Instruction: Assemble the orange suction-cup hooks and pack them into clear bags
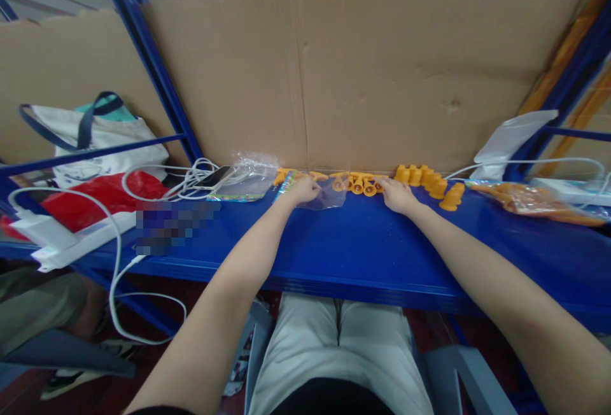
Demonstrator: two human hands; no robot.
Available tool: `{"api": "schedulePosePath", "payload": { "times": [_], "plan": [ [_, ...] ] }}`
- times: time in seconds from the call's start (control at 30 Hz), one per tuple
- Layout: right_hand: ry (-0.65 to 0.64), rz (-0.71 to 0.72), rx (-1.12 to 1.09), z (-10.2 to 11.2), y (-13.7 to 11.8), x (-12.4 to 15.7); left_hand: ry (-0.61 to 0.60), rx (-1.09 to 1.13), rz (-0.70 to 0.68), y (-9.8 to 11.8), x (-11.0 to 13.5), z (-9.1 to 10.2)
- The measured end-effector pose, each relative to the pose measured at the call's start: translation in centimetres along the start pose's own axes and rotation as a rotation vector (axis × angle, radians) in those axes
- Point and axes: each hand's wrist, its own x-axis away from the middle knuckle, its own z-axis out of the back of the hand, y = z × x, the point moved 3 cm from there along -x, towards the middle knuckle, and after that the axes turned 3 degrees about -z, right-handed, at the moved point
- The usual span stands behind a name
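Note:
My left hand (305, 191) is closed on a clear plastic bag (334, 196) with a colourful printed strip (286, 183); the bag spreads to the right from my fingers. Inside or behind its film lie orange plastic pieces, hard to make out. Several orange funnel-shaped pieces (369, 188) lie in a row, round open ends toward me. At the right end of that row, the fingers of my right hand (397, 196) close on an orange piece, mostly hidden by them. Right of this hand stand several stepped orange plastic cups (416, 175), with one more (452, 196) nearer me.
The blue shelf (334, 243) backs onto a cardboard sheet (363, 71). At left are another clear bag (252, 179), white cables (191, 179), a power strip (90, 240), a red bag (105, 195) and a tote (105, 147). A filled bag of orange pieces (534, 202) lies right.

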Motion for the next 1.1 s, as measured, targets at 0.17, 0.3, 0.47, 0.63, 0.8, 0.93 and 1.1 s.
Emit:
{"api": "schedulePosePath", "payload": {
  "times": [0.17, 0.3, 0.47, 0.63, 0.8, 0.93, 1.1],
  "plan": [
    [0.097, 0.122, 0.032, 0.3, -1.4, 0.3, 0.078, -0.087, 0.043, 0.7, 0.3, 0.8],
    [0.107, 0.145, 0.112, 0.9, -2.9, 0.8, 0.075, -0.134, 0.071, 1.3, 0.9, 1.4],
    [0.141, 0.116, 0.248, 1.7, -4.0, 1.4, 0.037, -0.137, 0.095, 1.8, 1.3, 1.7],
    [0.081, -0.001, 0.256, 1.9, -4.2, 1.5, 0.016, -0.169, 0.082, 2.1, 1.2, 1.5],
    [-0.018, -0.133, 0.218, 1.7, -3.8, 1.4, 0.036, -0.222, 0.086, 2.2, 1.2, 1.4],
    [0.0, -0.154, 0.198, 1.7, -3.6, 1.2, 0.049, -0.232, 0.089, 2.0, 1.1, 1.3],
    [0.113, -0.133, 0.111, 1.8, -2.8, 0.8, 0.07, -0.212, 0.098, 1.8, 1.0, 1.1]
  ]
}}
